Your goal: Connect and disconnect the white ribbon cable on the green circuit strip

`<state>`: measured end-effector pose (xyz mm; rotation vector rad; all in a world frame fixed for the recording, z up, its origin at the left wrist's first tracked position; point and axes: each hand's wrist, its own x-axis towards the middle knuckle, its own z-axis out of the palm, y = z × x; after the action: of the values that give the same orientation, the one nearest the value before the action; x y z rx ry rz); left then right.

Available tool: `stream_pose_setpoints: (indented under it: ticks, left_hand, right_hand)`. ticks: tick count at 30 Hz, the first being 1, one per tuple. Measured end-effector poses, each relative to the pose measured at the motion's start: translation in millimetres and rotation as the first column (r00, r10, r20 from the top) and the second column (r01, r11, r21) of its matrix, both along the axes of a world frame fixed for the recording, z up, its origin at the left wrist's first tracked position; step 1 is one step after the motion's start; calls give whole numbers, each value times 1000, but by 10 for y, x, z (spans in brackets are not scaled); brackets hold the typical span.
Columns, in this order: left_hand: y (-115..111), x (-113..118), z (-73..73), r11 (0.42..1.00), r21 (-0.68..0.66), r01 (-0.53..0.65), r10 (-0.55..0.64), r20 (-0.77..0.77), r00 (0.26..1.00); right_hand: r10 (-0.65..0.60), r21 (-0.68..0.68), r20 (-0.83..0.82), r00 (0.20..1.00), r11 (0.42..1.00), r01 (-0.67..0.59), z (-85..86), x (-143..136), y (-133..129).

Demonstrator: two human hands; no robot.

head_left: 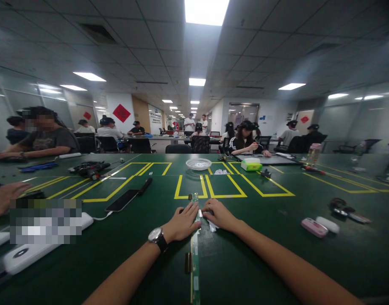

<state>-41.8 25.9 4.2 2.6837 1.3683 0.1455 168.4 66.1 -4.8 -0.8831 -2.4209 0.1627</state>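
A long, narrow green circuit board strip (pixel 196 262) lies on the green table, running from near me toward the middle. My left hand (pixel 183 222), with a watch on its wrist, rests flat across the strip, fingers stretched out. At the strip's right edge, my right hand (pixel 218 214) has its fingers bent and drawn together; whatever they hold is hidden. A small shiny piece (pixel 200 213) shows between the two hands. Crumpled white tissue (pixel 212 226) sticks out under my right hand. A brown-gold flap (pixel 188 262) juts from the strip's left side.
Yellow tape (pixel 188 197) marks rectangles on the table. Beyond the hands stands a clear bowl (pixel 198 164). Left are a phone (pixel 126 200) and a white power strip (pixel 32 254); right, a pink case (pixel 314 227). A co-worker's hand (pixel 5 197) rests at far left; other people sit beyond.
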Motion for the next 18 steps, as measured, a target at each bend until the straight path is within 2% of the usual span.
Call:
stream_pose_setpoints:
  ticks: [8,12,18]
  left_hand:
    - [28,12,-10,1000,-12,8,-8,6,1000]
    - [47,37,-50,1000,-11,-12,12,11,1000]
    - [14,74,-37,999,-17,-40,40,0,999]
  right_hand:
    - [35,-6,-11,999,999,-35,11,2,14]
    - [33,-17,-11,999,999,-33,22,-8,6]
    - [28,-17,-1,1000,999,-28,18,-17,1]
